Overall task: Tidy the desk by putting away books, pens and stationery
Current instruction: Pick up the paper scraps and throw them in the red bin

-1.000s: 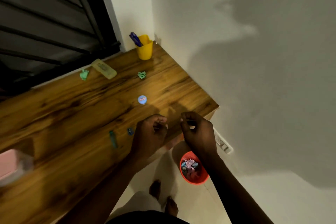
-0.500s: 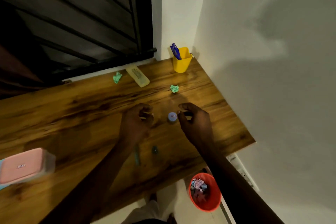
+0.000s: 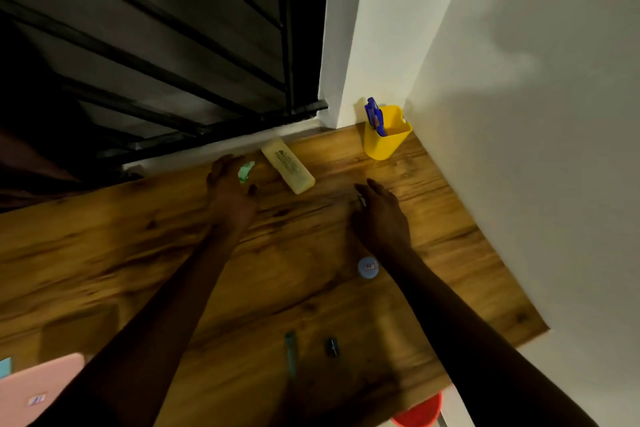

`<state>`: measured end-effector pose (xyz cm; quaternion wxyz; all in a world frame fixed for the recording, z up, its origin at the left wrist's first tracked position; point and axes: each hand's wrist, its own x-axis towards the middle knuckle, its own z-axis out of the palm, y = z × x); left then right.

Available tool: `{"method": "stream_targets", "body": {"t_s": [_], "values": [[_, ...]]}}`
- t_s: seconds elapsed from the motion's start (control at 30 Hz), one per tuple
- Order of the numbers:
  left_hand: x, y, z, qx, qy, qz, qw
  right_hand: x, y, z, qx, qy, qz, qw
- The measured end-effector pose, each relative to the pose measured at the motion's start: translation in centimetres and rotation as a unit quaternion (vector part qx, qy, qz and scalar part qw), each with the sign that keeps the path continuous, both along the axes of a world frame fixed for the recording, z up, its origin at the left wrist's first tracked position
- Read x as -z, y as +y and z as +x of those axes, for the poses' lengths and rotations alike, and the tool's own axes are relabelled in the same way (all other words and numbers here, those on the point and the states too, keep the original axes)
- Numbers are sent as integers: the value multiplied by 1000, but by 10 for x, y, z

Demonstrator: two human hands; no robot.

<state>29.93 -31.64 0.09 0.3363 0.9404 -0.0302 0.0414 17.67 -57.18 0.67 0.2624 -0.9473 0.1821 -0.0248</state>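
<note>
Your left hand [image 3: 230,194] is hovering palm-down over the worktop [image 3: 104,253], fingers spread and holding nothing. A green paper scrap [image 3: 246,172] is sitting in the gap between its fingers and thumb; whether skin is touching it cannot be told. Your right hand [image 3: 381,218] is hanging open too, fingers straight and pointing away from you, gripping nothing.

Between the two hands, just beyond the left thumb, the pale yellow case [image 3: 287,166] is lying flat. Its long axis is running diagonally from far left to near right, with the near end pointing towards the right hand.

Beyond the right fingertips the yellow cup [image 3: 388,140] is standing upright in the corner, with blue pens [image 3: 373,114] leaning out to the left. Just beside the right wrist a round blue cap [image 3: 367,267] is resting.

Nearer you, between the forearms, a green pen [image 3: 291,352] is lying lengthwise, pointing away from you. A small dark piece [image 3: 331,347], too blurred to name, is sitting just to its right.
</note>
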Motion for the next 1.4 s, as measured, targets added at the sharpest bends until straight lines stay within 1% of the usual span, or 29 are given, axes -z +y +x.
{"method": "stream_targets", "body": {"t_s": [0.13, 0.23, 0.33, 0.47, 0.6, 0.8, 0.9, 1.0, 1.1, 1.2, 1.27, 1.4], "values": [[15, 7, 40, 19, 25, 37, 999, 12, 2, 15, -8, 13, -69, 997], [21, 6, 52, 41, 42, 65, 996, 16, -1, 16, -18, 4, -83, 996], [24, 14, 52, 37, 25, 72, 996, 15, -4, 9, -26, -10, -63, 998], [14, 19, 36, 46, 13, 19, 999, 8, -5, -11, 15, -59, 5, 998], [-8, 4, -13, 82, -9, -62, 995, -2, -5, -46, 40, -106, 57, 992], [-29, -41, -116, 128, 41, -155, 979, -25, -5, -122, 49, -119, 97, 987], [-44, -71, -170, 164, 63, -189, 966, -31, -12, -167, 81, -119, 133, 981], [-43, -99, -222, 212, 67, -197, 955, -30, -21, -218, 123, -113, 153, 974], [-30, -122, -270, 262, 80, -207, 939, -17, -31, -279, 184, -106, 141, 967], [-13, -140, -307, 295, 90, -210, 928, 1, -40, -331, 238, -69, 135, 959], [-2, -147, -326, 313, 102, -207, 921, 16, -47, -357, 256, -43, 136, 956], [11, -156, -357, 318, 113, -175, 925, 39, -61, -386, 268, 7, 133, 954]]}}
